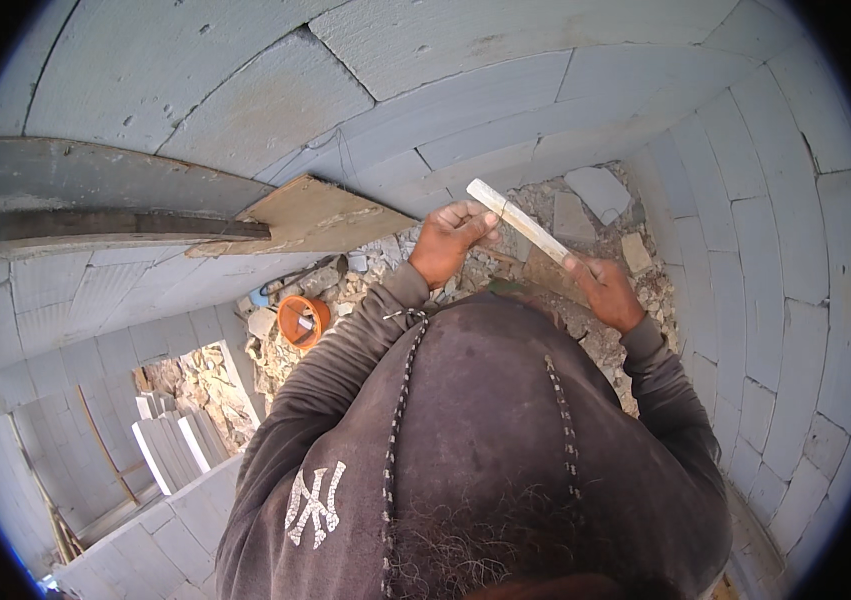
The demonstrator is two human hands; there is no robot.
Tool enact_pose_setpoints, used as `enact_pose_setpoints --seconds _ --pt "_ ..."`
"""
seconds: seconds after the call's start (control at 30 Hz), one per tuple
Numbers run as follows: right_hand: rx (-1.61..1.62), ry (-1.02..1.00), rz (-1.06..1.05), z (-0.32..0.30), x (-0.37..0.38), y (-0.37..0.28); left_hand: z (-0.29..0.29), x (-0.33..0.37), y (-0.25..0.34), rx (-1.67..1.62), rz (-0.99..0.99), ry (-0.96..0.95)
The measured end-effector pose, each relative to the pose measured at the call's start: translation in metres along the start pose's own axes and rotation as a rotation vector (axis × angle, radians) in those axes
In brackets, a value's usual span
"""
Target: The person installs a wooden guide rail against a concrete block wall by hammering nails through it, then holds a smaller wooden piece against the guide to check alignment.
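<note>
A pale, flat stick [525,224] slants between my two hands, its whitish upper end free and a thin dark line running across it. My right hand [607,290] grips the stick's lower end between thumb and fingers. At the stick's upper half, my left hand [448,243] is closed in a pinch, with its fingertips against the edge by the dark line. Whatever lies inside that pinch is too small to make out.
Pale block walls [485,125] rise ahead and on the right. Rubble [600,195] covers the ground below my hands. A brown board [320,215] and a long beam [105,225] jut in from the left. An orange bucket [302,321] stands left of my left forearm; white slabs [167,452] lean farther left.
</note>
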State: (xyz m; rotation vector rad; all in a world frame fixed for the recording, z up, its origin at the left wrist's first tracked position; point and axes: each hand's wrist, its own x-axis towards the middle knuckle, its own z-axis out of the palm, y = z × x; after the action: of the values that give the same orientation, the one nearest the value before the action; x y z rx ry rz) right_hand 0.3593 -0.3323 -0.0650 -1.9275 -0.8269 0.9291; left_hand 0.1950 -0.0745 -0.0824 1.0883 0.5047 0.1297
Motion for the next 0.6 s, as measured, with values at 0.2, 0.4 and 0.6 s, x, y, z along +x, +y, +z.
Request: enact_pose_setpoints --seconds 0.2,0.4,0.6 --pt "0.541 -0.408 0.44 -0.003 -0.01 -0.015 0.0 0.004 -0.005 -0.056 0.01 0.035" --pt "0.809 -0.775 0.517 -0.023 -0.009 -0.007 -0.004 0.024 -0.004 0.163 0.129 0.107" --pt "-0.067 -0.185 0.494 -0.066 0.001 0.0 -0.001 0.02 0.047 0.63 0.356 0.027"
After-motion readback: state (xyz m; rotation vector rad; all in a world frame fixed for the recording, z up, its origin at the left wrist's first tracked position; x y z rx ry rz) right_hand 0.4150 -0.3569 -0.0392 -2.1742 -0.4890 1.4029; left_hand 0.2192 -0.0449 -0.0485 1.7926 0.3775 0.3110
